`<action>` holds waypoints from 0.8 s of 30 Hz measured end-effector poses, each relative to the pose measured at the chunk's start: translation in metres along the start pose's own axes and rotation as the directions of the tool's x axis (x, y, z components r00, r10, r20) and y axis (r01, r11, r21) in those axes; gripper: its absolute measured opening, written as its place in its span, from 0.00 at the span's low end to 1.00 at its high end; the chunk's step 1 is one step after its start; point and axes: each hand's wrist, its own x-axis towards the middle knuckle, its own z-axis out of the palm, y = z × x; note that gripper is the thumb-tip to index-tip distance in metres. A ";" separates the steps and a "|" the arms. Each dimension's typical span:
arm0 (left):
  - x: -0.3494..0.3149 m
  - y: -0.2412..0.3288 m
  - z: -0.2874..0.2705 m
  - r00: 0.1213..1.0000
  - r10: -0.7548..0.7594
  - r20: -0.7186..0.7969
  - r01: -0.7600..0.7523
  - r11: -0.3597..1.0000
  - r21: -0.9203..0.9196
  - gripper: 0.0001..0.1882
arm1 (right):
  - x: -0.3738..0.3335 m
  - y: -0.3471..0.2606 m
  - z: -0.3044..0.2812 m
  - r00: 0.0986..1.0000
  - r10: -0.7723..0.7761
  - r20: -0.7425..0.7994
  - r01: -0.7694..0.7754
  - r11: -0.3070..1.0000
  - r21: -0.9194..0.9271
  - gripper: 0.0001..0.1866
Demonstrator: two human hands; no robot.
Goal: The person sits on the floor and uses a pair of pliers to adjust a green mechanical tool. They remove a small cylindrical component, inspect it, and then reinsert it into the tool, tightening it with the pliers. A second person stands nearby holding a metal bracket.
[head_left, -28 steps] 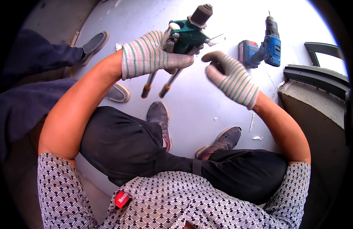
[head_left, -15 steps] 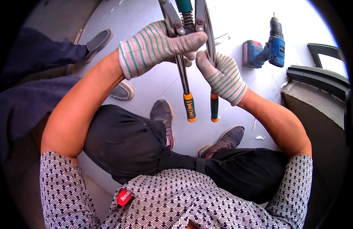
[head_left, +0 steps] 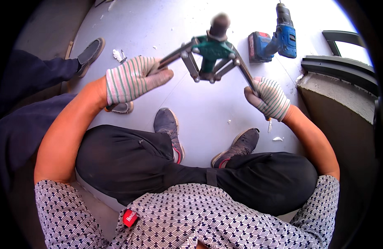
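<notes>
A long-arm hand riveter (head_left: pixel 212 50) with a green body and metal linkages is raised before me, its two arms spread wide. My left hand (head_left: pixel 135 79), in a striped work glove, is wrapped round the left arm. Closed on the other arm is my right hand (head_left: pixel 269 96), in a matching glove. The gloves mostly cover the grips, with a bit of orange showing below each hand. The dark tip at the riveter's top is blurred.
A blue cordless drill (head_left: pixel 286 40) stands at the far right, beside dark metal frame pieces (head_left: pixel 340 71) on a concrete ledge (head_left: pixel 336 94). Another person's shoe (head_left: pixel 91 57) is at the left. White scraps (head_left: pixel 277 139) lie on the pale floor (head_left: pixel 191 124).
The riveter's arms have swung from nearly together to wide apart. My left hand has moved left and my right hand right and down. The green body has come lower into view.
</notes>
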 end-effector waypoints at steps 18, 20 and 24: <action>0.062 -0.027 0.057 0.929 -0.050 0.366 -0.087 0.933 0.349 0.11 | -0.070 0.037 0.074 0.888 0.232 0.398 -0.202 0.973 -0.115 0.11; 0.063 -0.034 0.058 0.931 -0.043 0.361 -0.091 0.934 0.344 0.11 | -0.064 0.035 0.063 0.866 0.220 0.449 -0.213 0.975 -0.067 0.12; 0.064 -0.023 0.054 0.931 -0.046 0.361 -0.103 0.918 0.383 0.11 | -0.062 0.028 0.029 0.907 0.299 0.296 -0.397 0.841 0.368 0.19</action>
